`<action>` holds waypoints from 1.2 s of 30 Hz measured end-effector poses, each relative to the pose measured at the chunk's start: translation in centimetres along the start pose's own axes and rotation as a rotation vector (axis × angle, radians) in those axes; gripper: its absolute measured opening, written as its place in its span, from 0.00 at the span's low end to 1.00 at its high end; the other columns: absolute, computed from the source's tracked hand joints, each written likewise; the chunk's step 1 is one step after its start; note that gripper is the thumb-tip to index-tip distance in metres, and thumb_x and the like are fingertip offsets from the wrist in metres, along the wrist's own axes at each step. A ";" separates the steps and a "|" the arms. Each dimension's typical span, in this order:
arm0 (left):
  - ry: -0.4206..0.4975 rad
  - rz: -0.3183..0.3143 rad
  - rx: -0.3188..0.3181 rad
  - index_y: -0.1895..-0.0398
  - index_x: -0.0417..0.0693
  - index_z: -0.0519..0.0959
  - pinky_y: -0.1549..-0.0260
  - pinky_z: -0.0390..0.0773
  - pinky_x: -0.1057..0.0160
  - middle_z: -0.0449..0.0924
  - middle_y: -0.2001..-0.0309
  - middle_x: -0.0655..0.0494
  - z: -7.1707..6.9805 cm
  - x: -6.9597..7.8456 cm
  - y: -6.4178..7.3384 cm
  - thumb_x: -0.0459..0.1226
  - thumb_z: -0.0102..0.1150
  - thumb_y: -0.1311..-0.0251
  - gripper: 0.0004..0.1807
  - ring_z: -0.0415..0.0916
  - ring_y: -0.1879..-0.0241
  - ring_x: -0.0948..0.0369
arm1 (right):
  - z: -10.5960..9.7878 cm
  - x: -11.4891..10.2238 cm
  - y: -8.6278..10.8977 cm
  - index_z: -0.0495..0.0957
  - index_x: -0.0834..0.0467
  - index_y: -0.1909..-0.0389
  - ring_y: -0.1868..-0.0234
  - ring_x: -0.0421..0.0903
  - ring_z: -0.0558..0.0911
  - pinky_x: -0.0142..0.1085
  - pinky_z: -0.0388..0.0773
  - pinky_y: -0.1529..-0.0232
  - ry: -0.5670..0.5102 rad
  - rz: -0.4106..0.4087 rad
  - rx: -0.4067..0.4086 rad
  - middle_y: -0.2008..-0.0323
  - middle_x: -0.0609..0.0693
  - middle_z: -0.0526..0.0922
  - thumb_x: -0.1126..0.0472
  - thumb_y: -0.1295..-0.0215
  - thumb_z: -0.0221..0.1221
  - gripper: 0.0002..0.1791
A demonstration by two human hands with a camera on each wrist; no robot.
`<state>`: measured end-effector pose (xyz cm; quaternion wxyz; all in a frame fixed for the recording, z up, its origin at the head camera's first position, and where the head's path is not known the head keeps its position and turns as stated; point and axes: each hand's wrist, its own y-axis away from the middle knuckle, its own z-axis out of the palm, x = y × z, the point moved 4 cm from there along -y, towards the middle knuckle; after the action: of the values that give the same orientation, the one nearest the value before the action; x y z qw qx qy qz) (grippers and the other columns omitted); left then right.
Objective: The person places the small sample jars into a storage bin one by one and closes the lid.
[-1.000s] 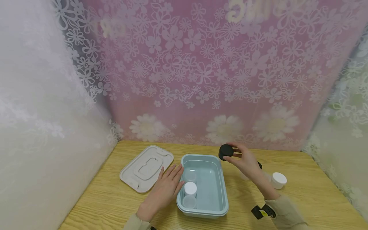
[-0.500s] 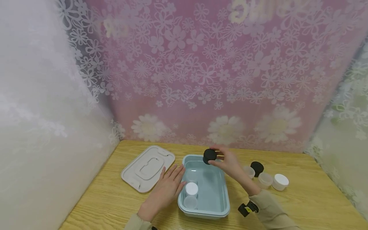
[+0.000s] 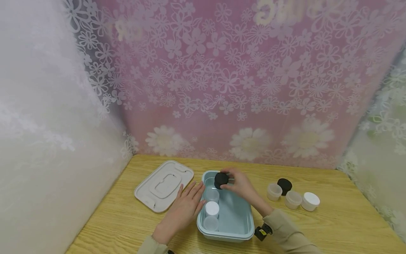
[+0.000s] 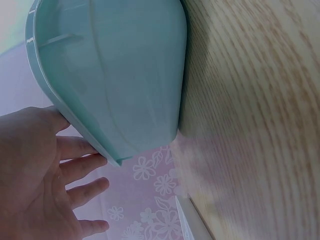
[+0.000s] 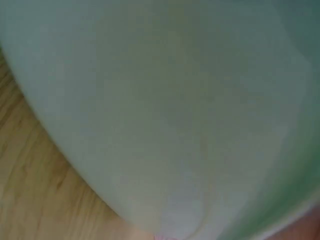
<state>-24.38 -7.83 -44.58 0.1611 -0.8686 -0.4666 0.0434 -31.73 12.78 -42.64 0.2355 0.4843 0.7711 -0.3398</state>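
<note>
In the head view my right hand (image 3: 239, 184) pinches a small black-lidded jar (image 3: 221, 180) between thumb and fingers, over the far left corner of a light blue plastic bin (image 3: 234, 237). My left hand (image 3: 185, 206) lies with straight, spread fingers against the bin's left rim; the left wrist view shows its fingertips (image 4: 95, 161) right at that rim. Inside the bin, along the left wall, stand a white-lidded jar (image 3: 211, 209) and two clear-lidded jars, one nearer (image 3: 211, 223) and one farther (image 3: 211, 195). The bin's outer wall (image 5: 165, 110) fills the right wrist view, which hides the right fingers.
Right of the bin on the wooden table (image 3: 285, 229) stand a black-lidded jar (image 3: 284, 186), two clear jars (image 3: 274, 192) and a white-lidded jar (image 3: 310, 201). A pale grey lid (image 3: 165, 187) lies flat to the left. A floral curtain (image 3: 222, 88) hangs behind.
My right hand has carried the black-lidded jar leftward, from beyond the bin's right rim to over its far left corner, and lower. My left hand stays at the left rim.
</note>
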 end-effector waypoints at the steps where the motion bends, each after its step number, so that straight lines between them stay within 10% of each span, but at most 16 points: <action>1: -0.001 0.000 0.000 0.23 0.46 0.65 0.30 0.57 0.35 0.65 0.25 0.51 0.0 0.0 0.0 0.50 0.43 0.21 0.30 0.59 0.25 0.48 | 0.2 0.0 0.0 0.79 0.68 0.44 0.50 0.63 0.84 0.49 0.84 0.52 0.015 0.006 0.002 0.49 0.65 0.82 0.72 0.48 0.74 0.28; 15: 0.010 0.003 -0.001 0.23 0.46 0.65 0.29 0.57 0.35 0.64 0.25 0.51 -0.2 -0.1 -0.1 0.50 0.43 0.20 0.30 0.60 0.25 0.47 | 1.7 0.6 -0.2 0.83 0.63 0.46 0.56 0.57 0.84 0.51 0.82 0.54 0.323 0.013 -0.002 0.52 0.60 0.83 0.63 0.50 0.78 0.28; 28: 0.002 -0.003 0.002 0.24 0.46 0.66 0.31 0.59 0.35 0.66 0.25 0.51 -0.2 0.0 0.0 0.50 0.45 0.21 0.30 0.60 0.25 0.48 | 2.3 -0.1 0.3 0.81 0.63 0.45 0.49 0.59 0.82 0.53 0.81 0.49 0.375 0.042 -0.067 0.48 0.61 0.81 0.67 0.47 0.76 0.26; 36: 0.003 0.001 0.010 0.24 0.46 0.66 0.30 0.58 0.35 0.66 0.25 0.51 0.0 -0.1 0.0 0.50 0.44 0.21 0.29 0.60 0.25 0.49 | 1.3 -0.6 0.9 0.82 0.65 0.47 0.66 0.49 0.85 0.43 0.83 0.65 0.403 0.076 -0.018 0.54 0.60 0.85 0.64 0.40 0.72 0.21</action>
<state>-24.40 -7.92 -44.64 0.1662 -0.8680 -0.4658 0.0447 -30.62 11.73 -43.31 0.0935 0.5693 0.7867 -0.2199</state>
